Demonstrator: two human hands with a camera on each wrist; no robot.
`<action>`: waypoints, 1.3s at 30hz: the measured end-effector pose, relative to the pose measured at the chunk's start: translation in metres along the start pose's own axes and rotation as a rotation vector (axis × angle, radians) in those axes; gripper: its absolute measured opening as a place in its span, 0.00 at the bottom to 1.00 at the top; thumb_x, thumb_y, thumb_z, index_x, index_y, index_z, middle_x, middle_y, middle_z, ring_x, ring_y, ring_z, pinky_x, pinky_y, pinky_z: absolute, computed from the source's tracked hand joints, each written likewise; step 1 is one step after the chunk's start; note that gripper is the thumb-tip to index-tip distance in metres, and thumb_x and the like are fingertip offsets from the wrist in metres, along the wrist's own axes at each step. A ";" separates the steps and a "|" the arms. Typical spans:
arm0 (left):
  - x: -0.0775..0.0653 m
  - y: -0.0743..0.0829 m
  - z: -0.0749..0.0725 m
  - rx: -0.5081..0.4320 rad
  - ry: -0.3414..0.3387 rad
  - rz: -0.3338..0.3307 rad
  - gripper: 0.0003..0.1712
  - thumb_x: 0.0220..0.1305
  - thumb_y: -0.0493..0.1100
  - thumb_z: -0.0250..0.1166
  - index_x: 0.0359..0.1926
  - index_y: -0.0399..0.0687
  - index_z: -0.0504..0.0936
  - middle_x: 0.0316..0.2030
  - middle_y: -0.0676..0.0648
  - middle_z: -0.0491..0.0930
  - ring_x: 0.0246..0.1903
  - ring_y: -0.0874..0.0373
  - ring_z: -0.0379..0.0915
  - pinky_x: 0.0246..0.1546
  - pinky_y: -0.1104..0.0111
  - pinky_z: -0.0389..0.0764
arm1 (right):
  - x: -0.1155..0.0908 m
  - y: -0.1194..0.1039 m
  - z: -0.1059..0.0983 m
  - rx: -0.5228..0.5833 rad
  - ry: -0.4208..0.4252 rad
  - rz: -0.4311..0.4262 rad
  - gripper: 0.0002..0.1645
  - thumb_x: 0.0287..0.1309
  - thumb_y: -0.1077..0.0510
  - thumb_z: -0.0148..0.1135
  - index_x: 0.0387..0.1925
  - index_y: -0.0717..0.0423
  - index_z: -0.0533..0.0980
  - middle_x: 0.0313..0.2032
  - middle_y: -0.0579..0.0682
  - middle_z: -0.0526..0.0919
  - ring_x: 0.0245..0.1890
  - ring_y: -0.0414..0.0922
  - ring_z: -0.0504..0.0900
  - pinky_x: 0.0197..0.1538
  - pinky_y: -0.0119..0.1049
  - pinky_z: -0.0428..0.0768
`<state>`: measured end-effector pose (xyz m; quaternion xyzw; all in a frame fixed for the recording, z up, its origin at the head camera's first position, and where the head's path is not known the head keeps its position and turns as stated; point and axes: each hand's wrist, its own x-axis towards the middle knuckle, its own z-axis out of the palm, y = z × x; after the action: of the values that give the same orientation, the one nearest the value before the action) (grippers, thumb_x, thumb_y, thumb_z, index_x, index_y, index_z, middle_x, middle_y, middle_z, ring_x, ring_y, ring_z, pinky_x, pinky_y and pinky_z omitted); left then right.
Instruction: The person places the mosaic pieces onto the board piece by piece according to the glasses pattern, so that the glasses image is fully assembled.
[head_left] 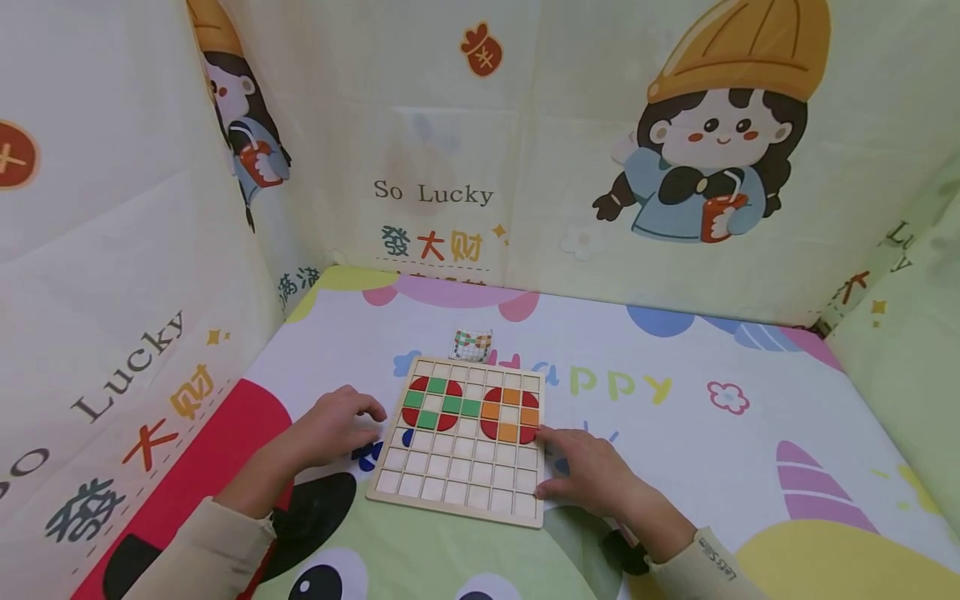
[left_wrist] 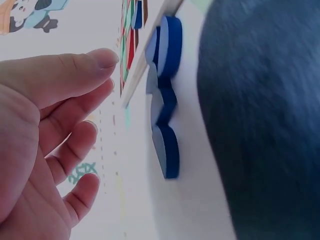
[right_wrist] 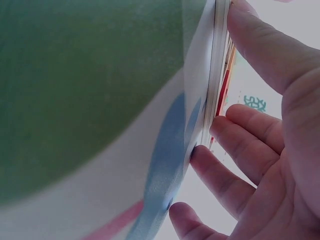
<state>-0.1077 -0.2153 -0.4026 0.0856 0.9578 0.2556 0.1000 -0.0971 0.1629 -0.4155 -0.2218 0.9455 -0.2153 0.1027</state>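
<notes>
A square wooden grid board [head_left: 450, 467] lies on the printed cloth. In its upper rows, red quarter-round pieces and green squares [head_left: 436, 385] form a ring at left; red pieces and orange squares [head_left: 507, 432] form another at right. Two green squares join them. A single blue piece [head_left: 407, 437] sits in a left-hand cell. My left hand [head_left: 337, 425], fingers loosely bent and holding nothing, hovers by the board's left edge. Several loose blue pieces [left_wrist: 170, 47] lie below it beside the board. My right hand [head_left: 588, 471] touches the board's right edge with thumb and fingertips.
Just behind the board lies a small card [head_left: 471, 344] showing a coloured grid pattern. Printed cloth walls [head_left: 540, 167] stand at the back and both sides. The table cloth [head_left: 675, 450] carries cartoon shapes and letters.
</notes>
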 end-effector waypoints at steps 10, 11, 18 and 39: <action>-0.005 -0.008 0.004 -0.010 -0.035 0.001 0.18 0.52 0.37 0.77 0.45 0.49 0.85 0.43 0.48 0.77 0.46 0.50 0.70 0.37 0.63 0.84 | -0.001 0.000 -0.001 0.002 0.009 -0.014 0.43 0.45 0.45 0.80 0.62 0.55 0.75 0.58 0.53 0.80 0.61 0.56 0.75 0.61 0.58 0.70; -0.006 -0.009 0.005 -0.009 -0.036 0.004 0.18 0.52 0.37 0.77 0.45 0.49 0.85 0.42 0.48 0.77 0.46 0.51 0.70 0.37 0.63 0.84 | -0.001 0.000 -0.001 0.002 0.009 -0.017 0.43 0.45 0.45 0.80 0.62 0.55 0.75 0.58 0.53 0.80 0.61 0.56 0.75 0.61 0.58 0.70; -0.007 -0.010 0.007 0.001 -0.038 0.031 0.18 0.51 0.37 0.78 0.44 0.50 0.85 0.41 0.50 0.77 0.46 0.52 0.70 0.36 0.65 0.84 | -0.001 0.000 0.000 0.009 0.016 -0.019 0.44 0.44 0.45 0.80 0.62 0.55 0.75 0.58 0.53 0.80 0.61 0.56 0.75 0.61 0.58 0.70; -0.004 -0.011 0.012 0.015 -0.035 0.056 0.15 0.53 0.38 0.77 0.42 0.49 0.84 0.39 0.50 0.76 0.43 0.54 0.71 0.35 0.67 0.83 | 0.000 0.001 0.001 -0.002 0.015 -0.021 0.43 0.45 0.45 0.80 0.62 0.55 0.75 0.59 0.53 0.80 0.61 0.56 0.75 0.61 0.58 0.70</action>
<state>-0.1021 -0.2194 -0.4177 0.1177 0.9550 0.2498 0.1086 -0.0970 0.1629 -0.4167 -0.2302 0.9441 -0.2171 0.0930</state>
